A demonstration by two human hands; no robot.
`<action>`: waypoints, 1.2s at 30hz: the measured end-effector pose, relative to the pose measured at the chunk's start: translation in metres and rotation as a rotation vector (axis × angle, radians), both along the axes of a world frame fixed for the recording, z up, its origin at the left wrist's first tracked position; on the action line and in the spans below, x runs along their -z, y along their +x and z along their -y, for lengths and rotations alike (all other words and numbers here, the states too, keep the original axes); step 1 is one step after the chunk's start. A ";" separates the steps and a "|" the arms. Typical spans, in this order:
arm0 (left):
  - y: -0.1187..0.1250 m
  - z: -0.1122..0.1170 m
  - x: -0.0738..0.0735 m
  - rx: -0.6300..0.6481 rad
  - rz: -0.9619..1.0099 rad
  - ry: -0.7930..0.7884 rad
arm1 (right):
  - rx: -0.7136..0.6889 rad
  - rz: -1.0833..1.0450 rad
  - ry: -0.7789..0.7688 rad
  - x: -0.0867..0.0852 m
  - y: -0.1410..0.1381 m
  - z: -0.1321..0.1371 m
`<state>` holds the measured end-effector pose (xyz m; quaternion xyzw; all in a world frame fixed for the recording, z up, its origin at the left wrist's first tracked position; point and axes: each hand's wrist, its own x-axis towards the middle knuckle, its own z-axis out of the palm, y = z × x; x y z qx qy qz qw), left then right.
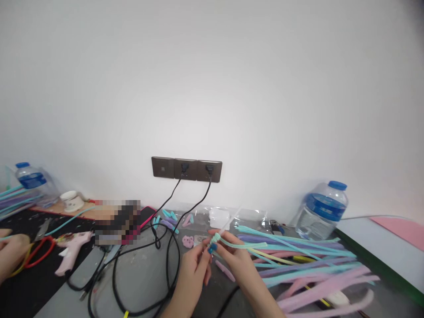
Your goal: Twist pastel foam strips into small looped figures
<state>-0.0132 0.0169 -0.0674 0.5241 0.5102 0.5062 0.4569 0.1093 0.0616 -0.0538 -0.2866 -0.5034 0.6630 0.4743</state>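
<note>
My left hand [191, 270] and my right hand [239, 261] meet low in the middle of the head view. Both are closed, fingertips pinching a mint-green pipe cleaner [256, 245]. Part of it is coiled between the fingers, around or against a thin pale stick [232, 219] that slants up to the right; its loose end runs out to the right. Dark blue shows at the thumb tips. Just behind the hands lies a pink curled pipe-cleaner piece [187, 241]. A short lilac piece [225, 270] rests under my right hand.
Many pastel pipe cleaners [298, 265] spread to the right, near a large water bottle [323, 210]. Black cables [114, 282] loop from wall sockets [187, 169] across the left. Farther left are a pink glue gun [74, 251], red-handled scissors [43, 251] and another person's hand [13, 251].
</note>
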 end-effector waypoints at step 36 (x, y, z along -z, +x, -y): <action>-0.011 0.000 -0.005 0.143 -0.140 0.007 | -0.181 -0.126 -0.131 -0.009 0.013 0.000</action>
